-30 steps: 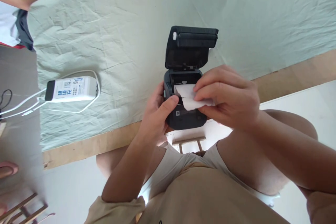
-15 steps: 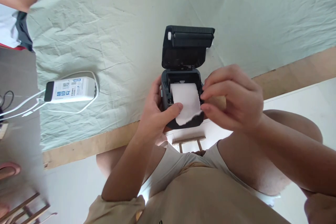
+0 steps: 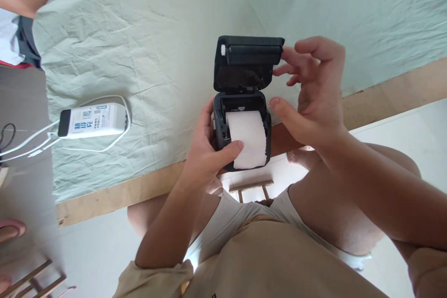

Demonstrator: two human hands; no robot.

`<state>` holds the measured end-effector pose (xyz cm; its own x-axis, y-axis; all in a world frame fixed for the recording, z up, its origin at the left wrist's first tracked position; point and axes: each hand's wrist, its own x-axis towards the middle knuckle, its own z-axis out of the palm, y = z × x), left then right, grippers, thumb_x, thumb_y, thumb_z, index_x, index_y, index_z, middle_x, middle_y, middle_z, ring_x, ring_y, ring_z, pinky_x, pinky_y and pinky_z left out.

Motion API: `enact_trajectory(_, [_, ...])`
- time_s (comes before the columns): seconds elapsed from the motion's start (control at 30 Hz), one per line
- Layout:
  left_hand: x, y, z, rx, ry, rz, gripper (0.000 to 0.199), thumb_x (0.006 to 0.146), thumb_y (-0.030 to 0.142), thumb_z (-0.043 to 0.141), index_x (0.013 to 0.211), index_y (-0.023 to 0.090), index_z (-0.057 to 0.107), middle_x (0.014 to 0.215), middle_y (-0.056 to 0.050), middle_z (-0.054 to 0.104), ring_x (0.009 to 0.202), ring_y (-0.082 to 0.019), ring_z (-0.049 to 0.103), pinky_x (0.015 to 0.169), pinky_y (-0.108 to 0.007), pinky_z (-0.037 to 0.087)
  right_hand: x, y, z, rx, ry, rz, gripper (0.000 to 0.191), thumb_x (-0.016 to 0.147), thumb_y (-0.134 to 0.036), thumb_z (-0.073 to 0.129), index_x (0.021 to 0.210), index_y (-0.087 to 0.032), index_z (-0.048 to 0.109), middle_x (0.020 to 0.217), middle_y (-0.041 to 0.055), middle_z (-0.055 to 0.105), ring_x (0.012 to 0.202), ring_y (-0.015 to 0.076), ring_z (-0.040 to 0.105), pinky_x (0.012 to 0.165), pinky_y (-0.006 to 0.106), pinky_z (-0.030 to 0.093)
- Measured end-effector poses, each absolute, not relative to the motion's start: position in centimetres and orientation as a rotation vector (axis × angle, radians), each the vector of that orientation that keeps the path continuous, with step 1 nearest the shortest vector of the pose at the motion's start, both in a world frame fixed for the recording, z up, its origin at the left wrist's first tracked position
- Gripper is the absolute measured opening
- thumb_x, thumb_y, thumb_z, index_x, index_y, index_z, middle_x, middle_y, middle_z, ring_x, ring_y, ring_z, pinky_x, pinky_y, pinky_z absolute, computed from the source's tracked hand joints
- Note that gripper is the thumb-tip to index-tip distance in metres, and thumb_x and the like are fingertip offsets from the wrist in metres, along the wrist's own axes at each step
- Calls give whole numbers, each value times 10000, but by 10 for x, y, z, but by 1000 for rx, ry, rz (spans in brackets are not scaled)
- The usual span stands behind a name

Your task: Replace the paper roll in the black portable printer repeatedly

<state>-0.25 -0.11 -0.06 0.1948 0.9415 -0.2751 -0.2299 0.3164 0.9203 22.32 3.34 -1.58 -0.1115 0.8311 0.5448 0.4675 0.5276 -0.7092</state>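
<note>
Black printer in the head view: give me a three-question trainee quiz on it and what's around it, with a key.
1. Short answer: which hand's thumb lies over the white paper in the black printer?
2. True or false: the printer's lid stands open.
3. Fill in the blank: the white power strip lies on a ____ cloth.

Key:
1. The left hand.
2. True.
3. Light green.
</note>
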Motion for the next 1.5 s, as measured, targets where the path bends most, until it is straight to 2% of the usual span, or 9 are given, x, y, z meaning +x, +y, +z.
enact_trajectory(0.13, [0,-1,1,864,1100,970,958,678,310,986,1525,279,539,1423,-117,741,1273,-382,751,927,-409,678,225,29,-13,-1001,-1706,478,318,1047,-470,533,1347,-365,525,1308,62,730,1122,281,729,900,477,575])
enact_trajectory(0.23, [-1,-1,1,851,1117,957,928,665,312,992,1487,292,563,1418,-105,747,1257,-380,757,925,-420,684,226,24,-14,-1047,-1708,522,212,1043,-401,572,1244,-336,592,1162,42,733,963,238,721,814,426,571])
enact_trajectory(0.4, [-3,-2,-1,838,1014,998,892,654,266,1009,1442,290,592,1429,-100,745,1316,-373,739,921,-375,690,232,21,-19,-1152,-1872,758,422,1009,-404,675,1408,-307,581,1193,45,726,747,156,673,664,335,568])
enact_trajectory(0.57, [1,-4,4,821,1039,981,649,810,531,945,1341,258,690,1094,-87,802,884,-297,821,608,-325,642,236,23,-17,-1071,-1995,887,592,1045,-549,634,1563,-287,515,927,6,745,712,178,677,616,313,531])
enact_trajectory(0.67, [4,-3,8,802,1053,956,588,845,537,926,1313,253,714,930,-52,772,706,-236,766,519,-298,570,237,25,-18,-1067,-2031,901,677,1024,-624,658,1580,-267,510,823,-17,720,640,162,641,574,298,486])
enact_trajectory(0.83, [2,-3,6,770,1029,960,562,859,501,919,1332,267,726,932,-42,772,646,-200,718,465,-264,515,240,29,-19,-1101,-2037,943,649,984,-592,725,1540,-296,570,927,10,788,734,195,708,602,312,530])
enact_trajectory(1.03, [1,-2,2,790,1001,996,429,899,437,887,1276,268,770,949,-41,771,717,-194,736,519,-238,566,237,29,-13,-1141,-2056,976,600,967,-488,740,1508,-276,592,885,4,776,694,191,687,575,304,519])
enact_trajectory(1.27, [1,-2,4,799,1000,985,438,906,456,884,1292,286,768,1004,-44,792,767,-206,753,549,-246,585,237,29,-15,-1144,-2071,968,615,973,-529,711,1514,-268,583,941,27,797,743,208,717,596,316,543])
enact_trajectory(1.5, [7,-2,4,711,969,1056,458,1017,677,689,1258,297,773,1142,-41,800,911,-216,772,684,-294,641,236,24,-9,-1247,-2131,890,653,1028,-553,630,1587,-235,514,990,50,797,766,214,709,653,341,554])
